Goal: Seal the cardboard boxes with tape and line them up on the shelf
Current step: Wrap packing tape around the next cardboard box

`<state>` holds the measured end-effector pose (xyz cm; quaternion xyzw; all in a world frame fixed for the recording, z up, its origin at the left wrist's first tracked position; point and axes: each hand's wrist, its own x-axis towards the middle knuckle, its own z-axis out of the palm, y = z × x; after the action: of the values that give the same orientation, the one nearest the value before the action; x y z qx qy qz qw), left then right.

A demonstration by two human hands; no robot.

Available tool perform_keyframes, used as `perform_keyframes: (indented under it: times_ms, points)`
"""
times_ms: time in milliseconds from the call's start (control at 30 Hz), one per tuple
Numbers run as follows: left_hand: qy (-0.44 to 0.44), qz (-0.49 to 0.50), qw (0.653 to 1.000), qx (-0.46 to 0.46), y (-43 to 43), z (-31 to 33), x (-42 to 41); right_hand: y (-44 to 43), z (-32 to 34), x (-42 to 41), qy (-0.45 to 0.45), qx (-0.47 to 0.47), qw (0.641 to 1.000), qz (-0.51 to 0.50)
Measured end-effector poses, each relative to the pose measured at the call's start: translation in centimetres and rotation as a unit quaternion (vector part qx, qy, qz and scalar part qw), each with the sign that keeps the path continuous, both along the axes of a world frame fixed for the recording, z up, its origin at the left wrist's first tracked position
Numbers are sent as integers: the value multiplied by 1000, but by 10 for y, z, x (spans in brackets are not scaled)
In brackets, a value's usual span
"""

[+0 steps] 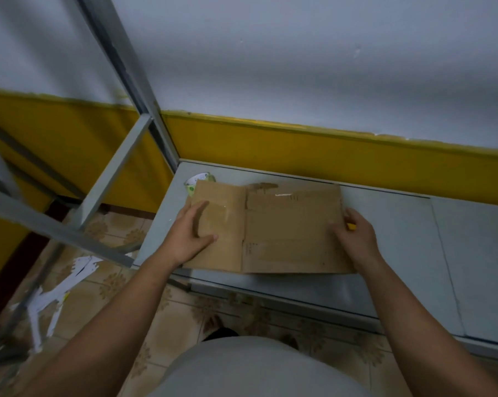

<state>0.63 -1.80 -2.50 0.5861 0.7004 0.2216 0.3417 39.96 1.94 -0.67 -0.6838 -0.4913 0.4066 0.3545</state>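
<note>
Both hands are on the flattened box [285,233], which lies on the shelf [413,239]. The left hand [194,234] is pressed flat on it, fingers straight. The right hand [353,234] is curled round the right edge; a yellow item [351,226] there cannot be identified. A tape roll [197,180] is half hidden behind the box.

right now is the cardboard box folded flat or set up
Folded flat. The cardboard box lies as a thin sheet on the grey shelf, no walls standing; the left hand rests flat on it.
</note>
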Motion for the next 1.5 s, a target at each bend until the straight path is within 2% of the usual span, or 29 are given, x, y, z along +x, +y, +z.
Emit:
perform_keyframes:
  times_ms: [67,133,233,300,400,600,833,900,1067,1167,1233,1367,1500]
  points:
    - [15,8,1000,13,5,-9,-3,-3,0,-6,-19,-17,998,66]
    - [29,4,999,27,8,-18,-8,-9,-8,-6,-97,-62,983,142]
    - [23,-9,999,32,10,-26,-16,-19,-28,0,-245,-95,922,285]
    - [8,-27,1000,5,8,-28,-19,-27,-36,0,-296,-89,893,327]
    - [6,-72,997,14,3,-32,-23,-33,-44,0,-294,-52,906,300]
    - [74,-217,973,-14,-5,-18,-31,-44,-36,9,-166,-54,952,251]
    - [132,-253,958,33,-9,6,-23,-55,-21,10,-161,68,972,158]
    - [109,-248,962,37,-13,13,-18,-52,-14,7,-163,93,972,140]
    - [-39,-167,982,77,-15,21,-3,-44,18,-10,-164,145,967,127]
    - [-194,-109,970,101,-12,33,20,-35,38,-26,-169,180,962,115]
    - [-262,-68,958,95,-12,42,33,-29,50,-37,-158,192,964,95]
    - [-254,12,964,75,-7,48,38,-17,69,-53,-104,220,969,31]
    - [-209,2,976,65,2,54,34,-5,69,-56,-34,168,985,-33]
